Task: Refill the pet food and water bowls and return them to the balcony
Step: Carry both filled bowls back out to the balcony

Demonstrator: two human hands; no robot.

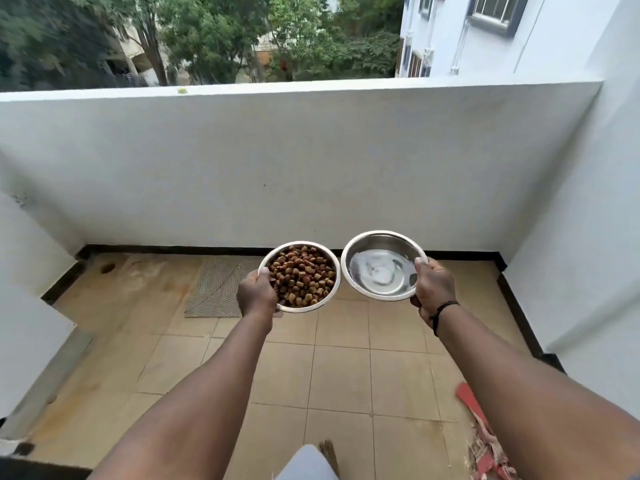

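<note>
Both arms reach forward over a balcony floor of beige square tiles (346,375), each hand carrying a bowl in the air above it.

The left hand (257,293) grips a round, shiny stainless-steel bowl filled with brown kibble pieces (300,276); its thumb lies curled over the near-left rim, and the other fingers pass under the bowl where they are hidden.

The right hand (434,286) grips a second round stainless-steel bowl holding clear water (381,268), thumb hooked over the right rim, the remaining fingers wrapped below. A thin black band (441,311) circles that wrist. The water bowl sits slightly higher than the food bowl, and their rims nearly meet, though whether they touch is hard to say.

Below and left of the food bowl, a grey ribbed mat (216,289) lies on the tiles near the far edge of the floor, by the white parapet wall (311,161). A red, tattered cloth-like thing (485,445) lies at the floor's near-right corner. Green trees (214,36) and a white building with windows (485,29) stand beyond the wall.
</note>
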